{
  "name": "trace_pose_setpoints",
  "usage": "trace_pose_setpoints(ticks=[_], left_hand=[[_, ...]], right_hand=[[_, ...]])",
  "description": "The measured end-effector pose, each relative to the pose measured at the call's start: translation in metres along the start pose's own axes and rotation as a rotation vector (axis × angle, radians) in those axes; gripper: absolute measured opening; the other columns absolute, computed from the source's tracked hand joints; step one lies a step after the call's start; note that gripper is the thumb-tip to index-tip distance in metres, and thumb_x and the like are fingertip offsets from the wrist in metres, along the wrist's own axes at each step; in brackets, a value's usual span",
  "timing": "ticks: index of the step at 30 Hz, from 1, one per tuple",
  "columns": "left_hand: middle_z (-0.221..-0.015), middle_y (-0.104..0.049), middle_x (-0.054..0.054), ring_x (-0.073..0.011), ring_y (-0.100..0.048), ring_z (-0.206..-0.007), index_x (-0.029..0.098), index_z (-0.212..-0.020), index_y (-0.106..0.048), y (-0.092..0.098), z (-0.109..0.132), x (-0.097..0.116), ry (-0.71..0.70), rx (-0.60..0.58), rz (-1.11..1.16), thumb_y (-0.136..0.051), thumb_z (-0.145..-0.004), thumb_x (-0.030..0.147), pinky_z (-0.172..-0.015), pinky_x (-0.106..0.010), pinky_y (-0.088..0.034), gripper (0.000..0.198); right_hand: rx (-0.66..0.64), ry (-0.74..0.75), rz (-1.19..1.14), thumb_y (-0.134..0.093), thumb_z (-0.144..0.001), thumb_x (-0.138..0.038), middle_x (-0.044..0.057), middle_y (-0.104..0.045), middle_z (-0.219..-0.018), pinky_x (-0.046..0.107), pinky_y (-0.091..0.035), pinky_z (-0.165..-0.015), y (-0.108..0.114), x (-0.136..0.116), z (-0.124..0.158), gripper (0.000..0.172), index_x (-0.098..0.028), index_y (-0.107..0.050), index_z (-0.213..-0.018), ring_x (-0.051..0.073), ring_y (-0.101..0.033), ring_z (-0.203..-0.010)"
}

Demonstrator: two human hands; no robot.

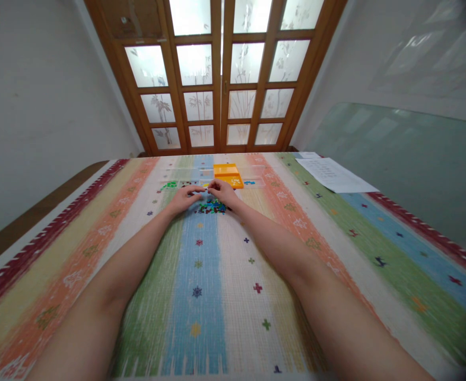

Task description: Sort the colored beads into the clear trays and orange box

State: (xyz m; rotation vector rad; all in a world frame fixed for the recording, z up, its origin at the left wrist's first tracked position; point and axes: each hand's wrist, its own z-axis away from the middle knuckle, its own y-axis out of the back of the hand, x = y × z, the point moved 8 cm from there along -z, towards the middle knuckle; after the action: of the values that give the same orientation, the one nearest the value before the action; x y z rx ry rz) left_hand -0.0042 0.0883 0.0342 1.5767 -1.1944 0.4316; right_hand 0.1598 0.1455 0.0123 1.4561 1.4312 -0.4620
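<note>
My left hand (185,199) is over the far part of the table, its fingers stretched to the right and the thumb a little apart below them. Facing it, my right hand (222,192) has its fingers curled into a pinch; anything between the fingertips is too small to make out. The fingertips of both hands are close together. Just below them lies a loose pile of small blue, green and dark red pieces (212,207). Behind the hands stands a clear plastic box (257,183) with small green pieces (170,185) at its left and blue pieces (249,183) at its right.
An orange, lidded case (228,171) stands open at the clear box, with pale pieces in its lower half. A striped tablecloth (241,317) covers the table. Printed paper sheets (336,175) lie at the far right. Beyond the table are wooden glazed doors (220,106).
</note>
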Motion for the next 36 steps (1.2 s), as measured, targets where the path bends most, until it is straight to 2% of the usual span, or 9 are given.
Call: trace_pose_setpoints(ticks=[7,11,15,18,22,27,31,33,36], left_hand=[[-0.116,-0.077,-0.009,-0.0274,-0.069,-0.111,0.021,-0.105,-0.081,0.021,-0.003,-0.022,0.058,0.197,-0.040,-0.065,-0.086,0.030,-0.105,-0.044,-0.050,0.026],[-0.109,-0.078,-0.009,-0.0253,-0.070,-0.092,0.020,-0.112,-0.079,0.035,-0.002,-0.045,0.183,0.327,-0.018,-0.066,-0.084,0.028,-0.095,-0.043,-0.054,0.032],[-0.119,-0.075,-0.010,-0.0210,-0.069,-0.079,0.019,-0.127,-0.073,0.040,0.001,-0.058,0.269,0.373,0.042,-0.068,-0.082,0.026,-0.084,-0.038,-0.056,0.046],[-0.121,-0.074,-0.010,-0.0198,-0.067,-0.078,0.020,-0.125,-0.073,0.040,0.001,-0.058,0.263,0.368,0.030,-0.068,-0.080,0.026,-0.081,-0.035,-0.055,0.046],[-0.100,-0.076,-0.007,-0.0202,-0.065,-0.080,0.019,-0.103,-0.079,0.029,-0.001,-0.050,0.213,0.185,-0.074,-0.064,-0.082,0.033,-0.079,-0.032,-0.052,0.030],[-0.088,-0.075,-0.004,-0.0191,-0.065,-0.082,0.018,-0.089,-0.077,0.005,0.004,-0.028,0.122,-0.258,-0.129,-0.065,-0.083,0.039,-0.080,-0.030,-0.049,0.025],[-0.087,-0.074,-0.004,-0.0174,-0.064,-0.079,0.017,-0.092,-0.077,-0.008,0.015,-0.019,0.152,-0.554,-0.052,-0.069,-0.080,0.037,-0.076,-0.027,-0.048,0.024],[-0.086,-0.073,-0.003,-0.0162,-0.062,-0.076,0.017,-0.095,-0.077,-0.011,0.018,-0.016,0.164,-0.622,-0.033,-0.072,-0.077,0.035,-0.072,-0.026,-0.046,0.026],[-0.076,-0.067,0.000,-0.0141,-0.056,-0.067,0.018,-0.097,-0.077,-0.011,0.018,-0.015,0.165,-0.622,-0.078,-0.075,-0.074,0.035,-0.063,-0.024,-0.041,0.029]], right_hand=[[0.059,-0.024,0.035,-0.063,-0.081,-0.027,0.000,-0.071,-0.086,0.031,-0.049,-0.080,0.006,0.013,-0.002,0.011,-0.022,-0.068,-0.090,0.017,-0.064,-0.082],[0.074,-0.017,0.048,-0.062,-0.082,-0.027,0.000,-0.071,-0.086,0.031,-0.048,-0.080,0.008,0.013,-0.002,0.011,-0.022,-0.068,-0.090,0.017,-0.063,-0.081],[0.072,-0.025,0.070,-0.062,-0.084,-0.027,0.001,-0.071,-0.087,0.031,-0.048,-0.080,0.009,0.012,-0.001,0.010,-0.022,-0.068,-0.090,0.017,-0.063,-0.082],[0.066,-0.013,0.082,-0.062,-0.084,-0.027,0.000,-0.071,-0.087,0.031,-0.048,-0.080,0.008,0.010,0.000,0.010,-0.022,-0.069,-0.090,0.017,-0.063,-0.082],[0.069,0.005,0.072,-0.062,-0.085,-0.026,0.000,-0.072,-0.086,0.029,-0.047,-0.078,0.009,0.009,0.000,0.010,-0.022,-0.070,-0.090,0.017,-0.063,-0.081],[0.076,-0.018,0.068,-0.063,-0.084,-0.024,-0.001,-0.072,-0.086,0.029,-0.047,-0.079,0.009,0.009,0.000,0.010,-0.022,-0.070,-0.090,0.017,-0.064,-0.082],[0.082,-0.009,0.050,-0.063,-0.083,-0.025,0.000,-0.071,-0.086,0.030,-0.047,-0.078,0.010,0.008,0.000,0.010,-0.021,-0.070,-0.090,0.017,-0.063,-0.081],[0.081,0.001,0.053,-0.063,-0.083,-0.025,0.000,-0.071,-0.086,0.030,-0.047,-0.078,0.010,0.008,0.000,0.010,-0.021,-0.070,-0.090,0.017,-0.063,-0.080],[0.087,0.014,0.059,-0.063,-0.083,-0.025,0.000,-0.071,-0.085,0.029,-0.047,-0.077,0.010,0.009,-0.001,0.010,-0.021,-0.070,-0.089,0.017,-0.063,-0.080]])
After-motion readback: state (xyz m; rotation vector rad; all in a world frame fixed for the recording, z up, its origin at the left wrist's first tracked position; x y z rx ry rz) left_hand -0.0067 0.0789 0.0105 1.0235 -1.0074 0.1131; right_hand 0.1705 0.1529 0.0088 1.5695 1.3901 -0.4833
